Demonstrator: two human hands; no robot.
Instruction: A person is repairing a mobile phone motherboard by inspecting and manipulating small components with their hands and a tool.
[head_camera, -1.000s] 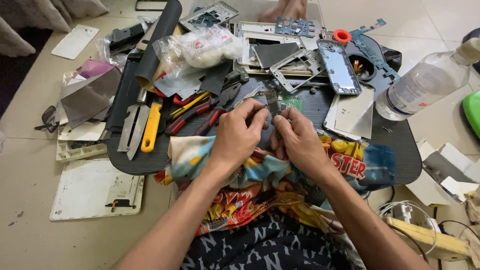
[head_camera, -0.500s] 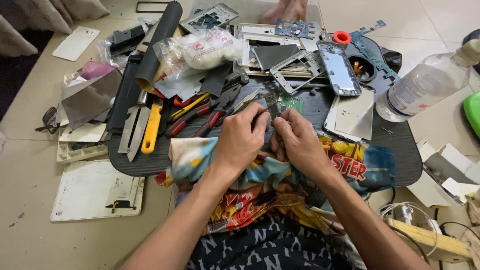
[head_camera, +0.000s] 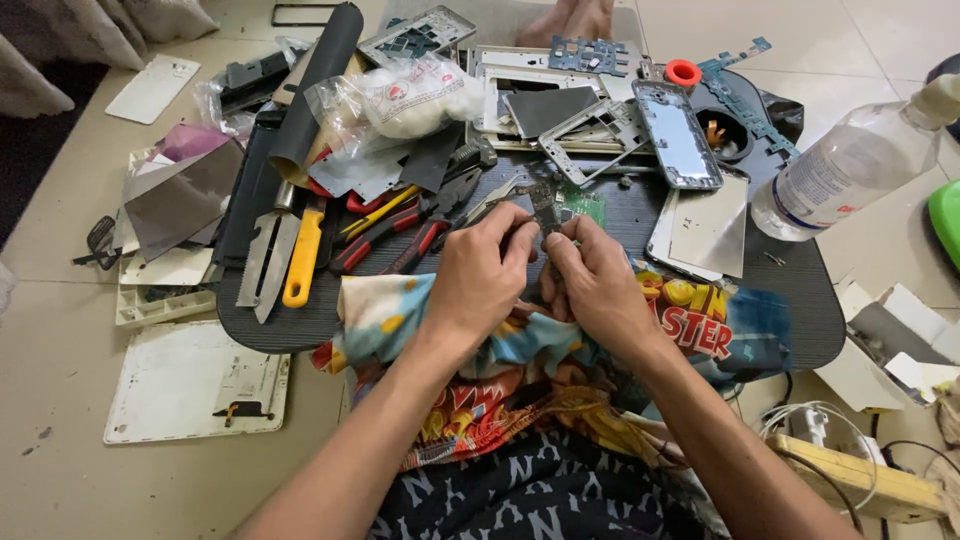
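Note:
My left hand and my right hand meet over the black tabletop, fingers pinched together on a small dark electronic part held between them. A green circuit board lies just beyond the fingertips. Under both wrists is a colourful printed cloth, draped over the table's near edge. Exactly how the part is gripped is hidden by the fingers.
Red-handled pliers, a yellow-handled knife and a saw blade lie left of my hands. Phone frames, a silver phone back, a bag of cotton, a clear bottle and a white panel surround the table.
Both hands have stayed together on the small part, with only slight finger movement. Nothing else has moved.

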